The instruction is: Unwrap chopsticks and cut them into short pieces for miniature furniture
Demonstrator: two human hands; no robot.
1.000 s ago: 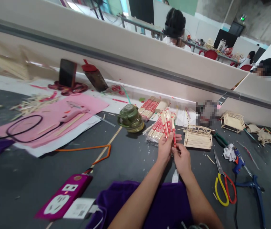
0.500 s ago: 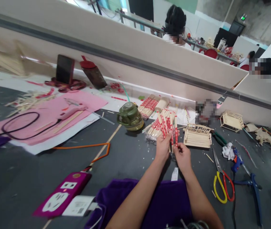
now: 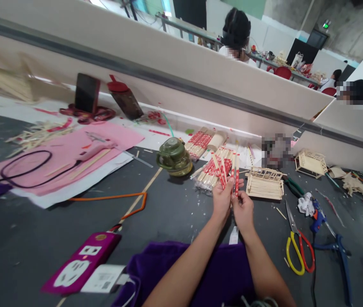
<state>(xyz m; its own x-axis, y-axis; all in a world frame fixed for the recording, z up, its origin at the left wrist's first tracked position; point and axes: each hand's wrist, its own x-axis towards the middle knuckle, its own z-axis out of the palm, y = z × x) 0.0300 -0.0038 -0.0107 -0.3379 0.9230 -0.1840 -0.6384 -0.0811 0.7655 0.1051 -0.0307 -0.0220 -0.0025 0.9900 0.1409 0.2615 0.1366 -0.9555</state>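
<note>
Several wooden chopsticks in red printed paper (image 3: 222,168) fan upward from my left hand (image 3: 223,198), whose fingers are closed round them. My right hand (image 3: 243,209) touches it on the right, its fingers closed on the lower part of the red-wrapped chopsticks (image 3: 237,170) that stand nearly upright. Behind my hands lies a pile of wrapped chopsticks (image 3: 210,172) on clear plastic. Another row of wrapped chopsticks (image 3: 199,143) is farther back. Right of my hands sits a small tray-like structure of sticks (image 3: 264,185).
A green glass jar (image 3: 175,157) stands left of the pile. Scissors (image 3: 296,247), a blue glue gun (image 3: 318,219) and pliers (image 3: 293,185) lie at the right. A pink glue gun (image 3: 95,149) and magenta power strip (image 3: 84,262) are left. A low partition (image 3: 168,89) runs behind.
My left hand has shifted slightly right and down, closer to my right hand. The chopsticks in it have moved along, and fewer are spread above the fingers.
</note>
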